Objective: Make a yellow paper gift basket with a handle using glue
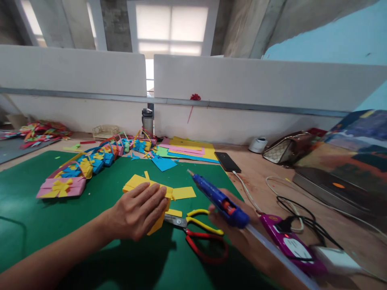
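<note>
My left hand [139,209] has its fingers pressed together around a folded piece of yellow paper [135,182], which it partly hides. In my right hand [244,237] is a blue glue gun [213,193], its nozzle pointing up and to the left, with a long clear glue stick coming out of its back. Between the hands lie scissors [187,222] with one yellow and one red handle. Flat yellow strips [184,193] show beside the folded paper.
A row of small paper baskets with bows [62,187] runs along the left of the green mat [99,225]. Coloured paper sheets [190,150], a bottle [147,121] and a phone [227,162] lie farther back. A purple power strip [287,241] with cables is at right.
</note>
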Available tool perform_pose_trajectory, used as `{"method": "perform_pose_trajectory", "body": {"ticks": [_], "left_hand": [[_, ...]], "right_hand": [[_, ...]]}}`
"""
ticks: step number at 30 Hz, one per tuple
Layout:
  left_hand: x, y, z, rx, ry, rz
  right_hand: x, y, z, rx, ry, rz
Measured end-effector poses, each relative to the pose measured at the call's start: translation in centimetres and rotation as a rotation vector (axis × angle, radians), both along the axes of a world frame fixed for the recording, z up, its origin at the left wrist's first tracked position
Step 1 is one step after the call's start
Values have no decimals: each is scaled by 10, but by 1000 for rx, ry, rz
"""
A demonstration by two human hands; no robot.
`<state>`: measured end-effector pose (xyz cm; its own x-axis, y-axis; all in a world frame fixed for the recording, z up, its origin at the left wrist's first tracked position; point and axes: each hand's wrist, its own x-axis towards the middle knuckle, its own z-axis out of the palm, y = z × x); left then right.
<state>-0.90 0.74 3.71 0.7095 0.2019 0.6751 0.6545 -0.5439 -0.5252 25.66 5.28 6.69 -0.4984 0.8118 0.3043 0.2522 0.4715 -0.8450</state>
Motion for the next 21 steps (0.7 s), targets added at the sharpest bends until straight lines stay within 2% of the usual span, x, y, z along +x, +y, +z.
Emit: {"method": "perform_pose_trajectory", "body": {"ticks": [2,3,5,8,12,18,21], "left_hand": [[-2,2,-2,-37,-39,-24],[-3,3,-3,-57,-56,-37],[-5,5,-4,-98,-83,-56],[-6,9,-4,-127,-150,-90],[-1,9,-7,-182,-291,-181],[9,2,-18,-417,-522,-278],[15,-2,-16,-457,-619,-308]], "right_hand": [[1,15,-3,147,-46,-129],[2,23,-4,280,-144,-234],[3,40,-5,366,-319,-340],[4,62,-6,348,-468,-387],[-1,79,-8,339,-559,-454],[-18,87,-31,355,-714,-521],[-26,82,-31,383,-723,-511]]}}
